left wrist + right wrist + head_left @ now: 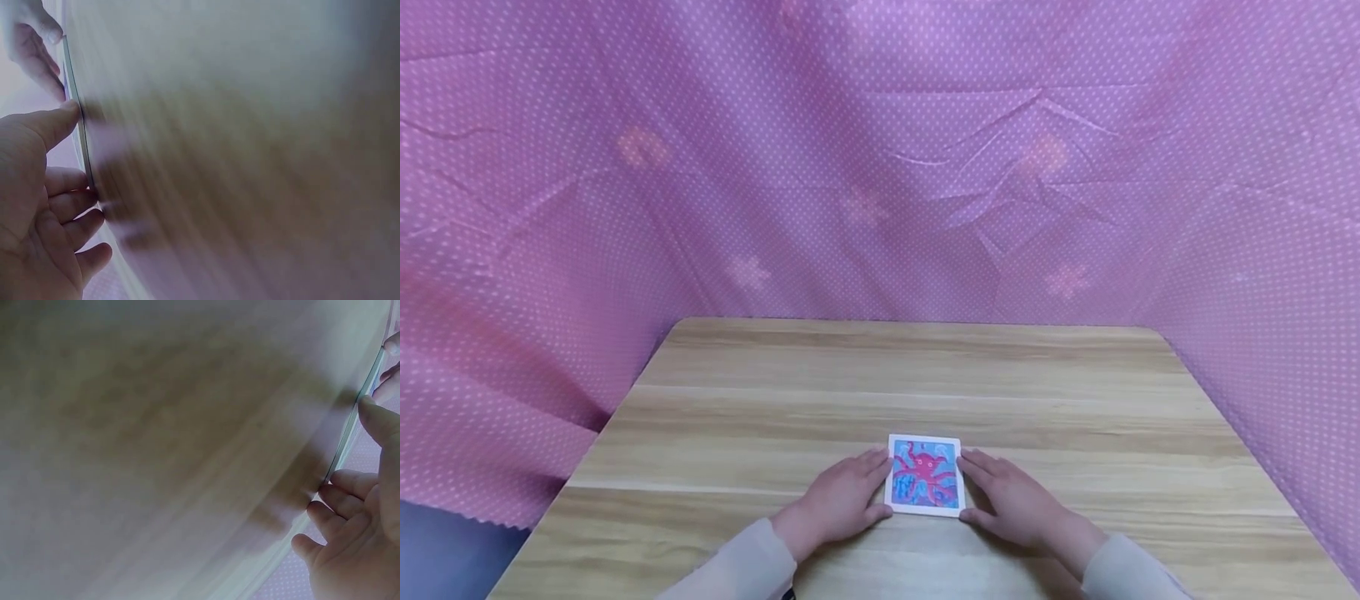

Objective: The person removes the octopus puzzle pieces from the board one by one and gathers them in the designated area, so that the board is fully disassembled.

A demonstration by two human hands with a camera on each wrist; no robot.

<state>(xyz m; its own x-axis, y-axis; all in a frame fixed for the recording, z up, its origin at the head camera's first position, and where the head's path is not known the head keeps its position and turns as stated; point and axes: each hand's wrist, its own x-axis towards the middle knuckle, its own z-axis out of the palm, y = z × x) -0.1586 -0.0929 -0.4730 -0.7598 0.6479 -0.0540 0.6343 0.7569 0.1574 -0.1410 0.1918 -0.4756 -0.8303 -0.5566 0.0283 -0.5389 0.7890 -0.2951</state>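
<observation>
Head view: left hand (842, 500) and right hand (1018, 504) at either side of a square card (925, 473), backs showing, pale-sleeved forearms (741, 567) slanting in from the bottom edge. Fingers of each hand nearly straight and close together, thumbs set apart at the near corners, tips touching the card's side edges. Card flat on the wooden table (925, 375), squarely between the two hands: red octopus on blue, white border, small blue marks at lower left too fine to read. Beyond the fingertips and past the table's far edge, pink dotted cloth (880, 208) with pale flower shapes.

Left wrist view: thumb tip against the card's thin edge, fingers fanned and gently bent, nearest ones at that same edge; right hand opposite, partly out of frame.

Right wrist view: mirrored pose, thumb apart from loosely fanned fingers, card edge along the nearest tips, left hand partly visible opposite.
</observation>
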